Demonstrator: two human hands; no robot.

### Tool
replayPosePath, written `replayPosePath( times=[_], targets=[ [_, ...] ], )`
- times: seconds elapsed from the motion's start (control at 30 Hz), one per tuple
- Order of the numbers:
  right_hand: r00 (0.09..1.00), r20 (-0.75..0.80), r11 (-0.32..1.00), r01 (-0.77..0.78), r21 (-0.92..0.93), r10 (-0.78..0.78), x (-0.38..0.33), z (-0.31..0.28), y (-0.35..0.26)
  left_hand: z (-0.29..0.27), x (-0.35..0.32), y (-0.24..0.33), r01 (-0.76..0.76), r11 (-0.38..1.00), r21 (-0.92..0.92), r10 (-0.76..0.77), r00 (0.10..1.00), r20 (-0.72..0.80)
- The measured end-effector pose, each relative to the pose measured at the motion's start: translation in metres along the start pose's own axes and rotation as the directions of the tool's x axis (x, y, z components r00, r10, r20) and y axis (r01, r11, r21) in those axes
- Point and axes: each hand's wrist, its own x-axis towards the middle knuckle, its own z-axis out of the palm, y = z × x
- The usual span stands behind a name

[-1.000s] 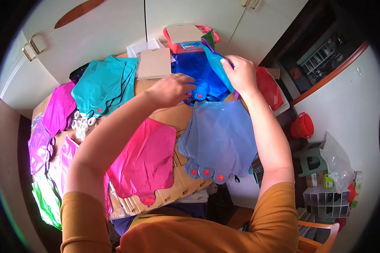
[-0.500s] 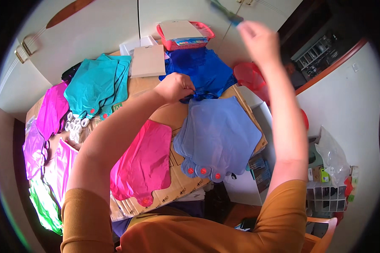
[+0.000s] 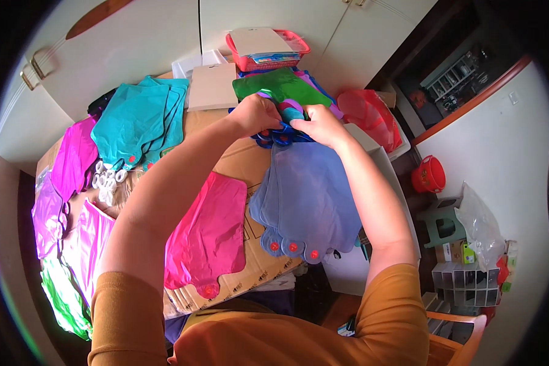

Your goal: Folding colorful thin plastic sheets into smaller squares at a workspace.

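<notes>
My left hand (image 3: 257, 114) and right hand (image 3: 320, 125) are both closed on a green plastic pouch (image 3: 277, 88), above the periwinkle stack (image 3: 308, 201). I judge I'm sorting it; next needs matching its colour pile on the counter (image 3: 238, 161).

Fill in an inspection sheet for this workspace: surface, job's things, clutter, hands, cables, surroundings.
Surface: cardboard over a table.
Job's things: green bag on a mixed-colour stack, at both hands.
Clutter: blue bags, pink bag, teal bags, white rings, red basket.
Hands: left hand and right hand grip the stack's edge.
Cables: nothing seen.
Surroundings: white cabinets, red bucket, stool.
</notes>
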Motion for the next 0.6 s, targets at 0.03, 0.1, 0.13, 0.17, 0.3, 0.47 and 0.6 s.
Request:
replayPosePath(
  times=[0.03,0.1,0.13,0.17,0.3,0.47,0.6],
  targets=[
    [0.999,0.024,0.998,-0.027,0.059,0.026,-0.001,-0.002,0.000,0.001,0.000,0.002,0.003,1.000,0.016,-0.003,1.000,-0.023],
    [0.993,0.066,0.989,-0.108,0.106,0.101,0.001,-0.004,0.001,0.002,0.000,0.008,0.011,0.999,0.049,-0.008,0.998,-0.069],
    [0.985,0.082,0.983,-0.158,0.094,0.151,0.003,-0.004,0.003,0.004,0.003,0.005,-0.046,0.995,0.085,0.056,0.991,-0.120],
    [0.975,0.098,0.975,-0.208,0.080,0.200,0.006,-0.004,0.005,0.007,0.007,0.001,-0.100,0.987,0.123,0.120,0.978,-0.169],
    [0.994,0.000,0.991,-0.113,0.072,0.114,0.009,0.010,0.027,0.017,0.014,0.001,-0.234,0.937,0.261,0.314,0.890,-0.329],
    [0.989,-0.085,0.976,-0.133,-0.175,0.120,0.012,0.020,0.009,0.015,0.005,-0.002,-0.354,0.785,0.508,0.580,0.710,-0.401],
    [0.974,-0.217,0.973,-0.108,-0.202,0.063,0.014,0.017,0.009,0.014,-0.008,-0.011,-0.629,0.273,0.728,0.868,0.487,0.095]
  ],
)
